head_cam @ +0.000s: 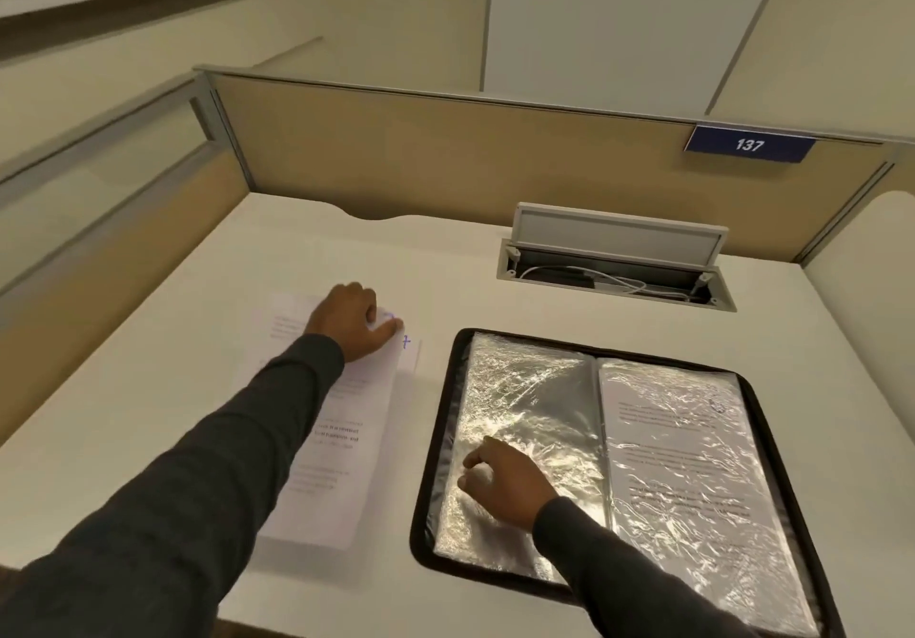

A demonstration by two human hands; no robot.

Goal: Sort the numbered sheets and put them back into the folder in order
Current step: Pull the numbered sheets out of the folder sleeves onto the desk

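Left hand (354, 320): fingers curled, thumb out, pinching the far right corner of the top sheet.
Right hand (505, 481): loosely curled, fingertips resting on the folder's left sleeve (525, 390).
Sheets (336, 464): loose stack on the bench (148, 414), just left of the folder.
Folder (435, 419): open flat, with a printed page (678, 464) in the right sleeve.

You can read one sign plainly: white "137" on the blue plate (749, 144) fixed atop the partition (445, 157) behind the desk (445, 266). A blue handwritten "7" stands on the upper right corner of the lower sheet (410, 359). A blue mark on the top sheet (346, 439) is half hidden under your left hand (354, 323). Printed lines there and on the sleeved sheet (683, 464) in the folder (430, 464) are too blurred to read.
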